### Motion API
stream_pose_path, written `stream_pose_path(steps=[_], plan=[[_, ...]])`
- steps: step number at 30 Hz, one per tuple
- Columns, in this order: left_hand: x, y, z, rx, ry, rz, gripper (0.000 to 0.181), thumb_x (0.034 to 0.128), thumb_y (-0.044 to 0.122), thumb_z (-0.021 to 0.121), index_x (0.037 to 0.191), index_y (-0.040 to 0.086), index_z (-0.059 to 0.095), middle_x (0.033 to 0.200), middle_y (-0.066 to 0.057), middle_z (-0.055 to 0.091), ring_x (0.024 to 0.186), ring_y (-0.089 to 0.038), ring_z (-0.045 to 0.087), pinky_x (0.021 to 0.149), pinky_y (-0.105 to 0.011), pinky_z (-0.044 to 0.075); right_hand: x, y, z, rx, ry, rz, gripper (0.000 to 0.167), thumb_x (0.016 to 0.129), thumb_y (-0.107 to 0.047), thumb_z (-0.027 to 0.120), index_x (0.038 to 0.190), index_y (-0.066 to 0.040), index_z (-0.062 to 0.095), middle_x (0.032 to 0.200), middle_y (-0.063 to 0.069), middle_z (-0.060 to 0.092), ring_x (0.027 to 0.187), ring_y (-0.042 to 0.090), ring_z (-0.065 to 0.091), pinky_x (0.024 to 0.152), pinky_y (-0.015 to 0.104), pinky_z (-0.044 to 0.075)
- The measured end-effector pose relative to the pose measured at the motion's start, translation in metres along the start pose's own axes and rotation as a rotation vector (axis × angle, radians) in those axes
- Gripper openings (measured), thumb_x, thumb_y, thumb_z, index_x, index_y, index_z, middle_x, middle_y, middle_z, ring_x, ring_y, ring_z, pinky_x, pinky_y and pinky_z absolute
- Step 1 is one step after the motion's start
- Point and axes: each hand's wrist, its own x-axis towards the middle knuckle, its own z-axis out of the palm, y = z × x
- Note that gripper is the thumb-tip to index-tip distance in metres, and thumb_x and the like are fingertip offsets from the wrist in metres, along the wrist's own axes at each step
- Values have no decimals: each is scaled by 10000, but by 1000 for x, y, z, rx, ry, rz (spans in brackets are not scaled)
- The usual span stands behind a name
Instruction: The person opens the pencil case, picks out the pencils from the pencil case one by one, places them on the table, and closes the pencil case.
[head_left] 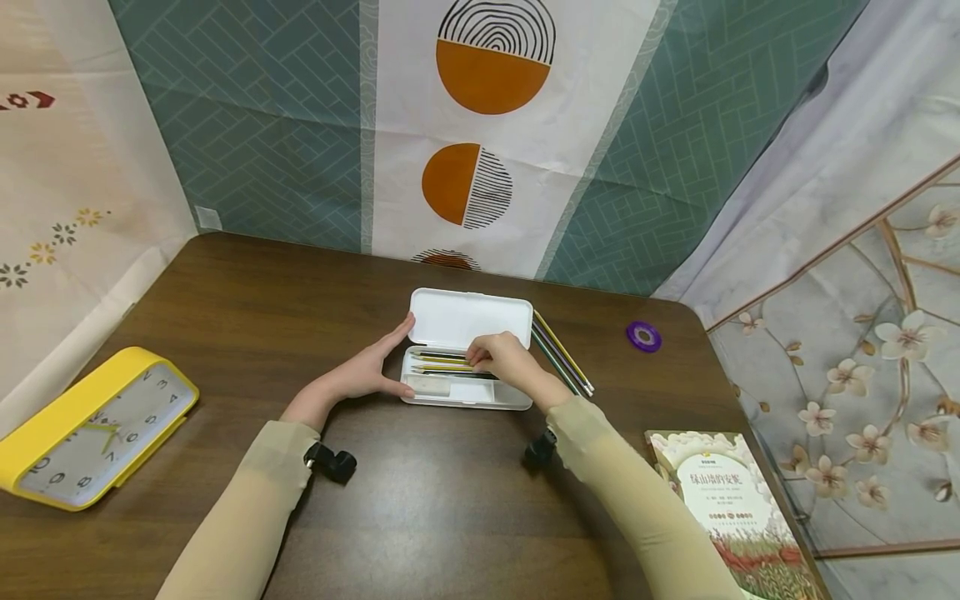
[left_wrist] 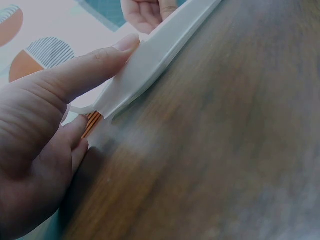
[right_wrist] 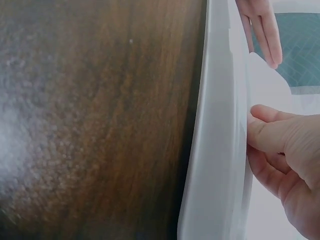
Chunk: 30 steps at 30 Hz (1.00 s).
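A white pencil case lies on the table with its lid raised at the back. Several pencils lie lengthwise inside, above a whitish block in the front part. My left hand is spread at the case's left end, the thumb at its front corner and a finger by the lid. In the left wrist view, the thumb lies along the case wall. My right hand reaches into the case with bent fingers, pinching at the pencils. Its fingertips are hidden behind the case wall in the right wrist view.
More pencils lie right of the case, partly by the lid. Farther right is a purple ring-shaped object. A book lies at the right front. On the left stands a yellow clock. Patterned cloth hangs behind the table.
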Motion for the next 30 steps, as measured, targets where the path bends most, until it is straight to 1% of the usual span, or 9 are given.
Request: stream_pose_path(steps=[11,15,21,30], plan=[[0,0,0,-6,-2,2,1229,725,267,878,1590,202,8,1656,12,-60,1527,-259,2,1198,-526,126,3,-5,1,-33,-22,64,66,844,-54,739,907,-55,719,855,51,747,826,150,708,779,243,542],[0,0,0,-7,-3,2,1229,726,274,877,1590,200,6,1656,12,-60,1527,-258,1,1198,-526,124,4,-7,2,-52,-20,61,56,852,-50,730,907,-52,721,853,54,747,826,154,706,784,251,543],[0,0,0,-5,-5,-2,1232,726,273,877,1590,191,3,1656,1,-63,1527,-269,-4,1198,-533,117,3,-9,3,-94,-19,34,60,884,-44,700,942,-34,712,891,70,745,867,175,706,805,276,544],[0,1,-1,-12,-7,-2,1230,725,277,877,1590,201,6,1656,2,-63,1526,-271,-5,1196,-538,117,1,-9,4,-107,-13,31,97,900,-64,685,987,-26,704,926,87,742,900,200,703,825,304,542]])
